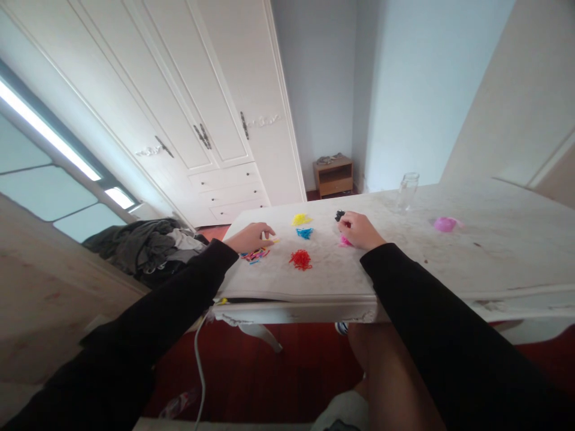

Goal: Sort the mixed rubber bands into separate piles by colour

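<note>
My left hand point(252, 237) is over a mixed pile of small coloured strips point(256, 256) that look like rubber bands. Its thumb and finger curve toward each other, with a small yellow band point(277, 241) at the tips. My right hand point(362, 231) is closed in a pinch between a black pile point(339, 214) and a pink pile point(345, 240), partly covering both. What its fingertips hold, if anything, is too small to tell. Between the hands lie a yellow pile point(301, 219), a blue pile point(304, 233) and a red pile point(300, 260) of similar pieces.
A clear glass jar point(408, 191) stands at the back of the white table point(426, 263), right of my right hand. Farther right lies a pink-purple object point(444, 224). Dark clothes point(139, 248) are heaped beyond the left end. A white cable point(197, 359) hangs by the front edge.
</note>
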Demonstrator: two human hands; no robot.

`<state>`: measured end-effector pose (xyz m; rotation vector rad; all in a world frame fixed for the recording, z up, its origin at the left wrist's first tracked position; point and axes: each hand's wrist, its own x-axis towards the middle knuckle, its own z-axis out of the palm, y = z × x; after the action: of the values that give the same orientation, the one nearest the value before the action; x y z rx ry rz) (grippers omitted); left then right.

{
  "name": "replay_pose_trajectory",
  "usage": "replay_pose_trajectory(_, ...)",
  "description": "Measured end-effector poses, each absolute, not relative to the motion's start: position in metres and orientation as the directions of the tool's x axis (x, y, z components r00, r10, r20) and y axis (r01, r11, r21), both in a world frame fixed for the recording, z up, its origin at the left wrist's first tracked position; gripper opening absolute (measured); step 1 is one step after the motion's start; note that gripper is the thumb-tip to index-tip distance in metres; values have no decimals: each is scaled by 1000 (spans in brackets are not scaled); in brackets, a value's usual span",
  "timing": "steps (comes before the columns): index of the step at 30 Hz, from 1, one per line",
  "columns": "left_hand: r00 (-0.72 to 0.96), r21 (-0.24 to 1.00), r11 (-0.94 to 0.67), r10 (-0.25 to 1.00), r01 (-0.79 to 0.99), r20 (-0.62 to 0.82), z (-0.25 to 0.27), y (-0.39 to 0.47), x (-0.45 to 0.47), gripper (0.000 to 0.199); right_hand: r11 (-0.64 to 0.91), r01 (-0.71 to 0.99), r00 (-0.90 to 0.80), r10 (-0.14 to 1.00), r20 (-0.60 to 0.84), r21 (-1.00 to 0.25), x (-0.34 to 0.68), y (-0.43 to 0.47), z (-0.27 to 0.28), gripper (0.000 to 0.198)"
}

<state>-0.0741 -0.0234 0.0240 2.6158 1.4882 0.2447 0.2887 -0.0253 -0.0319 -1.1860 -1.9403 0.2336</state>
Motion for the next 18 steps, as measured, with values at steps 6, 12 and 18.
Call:
replay_pose_trajectory(6, 547, 168, -550, 834, 818, 71, 12, -8, -65, 15, 536, 651, -172, 794, 583, -537, 288, -25, -31, 27)
replay_pose_trajectory(12, 553, 160, -562, 827, 812, 98, 5, -2, -60, 8, 549, 643, -168, 781, 601, -534, 288, -26, -29, 28)
replay_pose_trajectory(18, 538, 358, -570, 820, 739, 196, 19, 1, -26, 10, 545, 645, -124, 766, 631, -535, 289, -28, -24, 30)
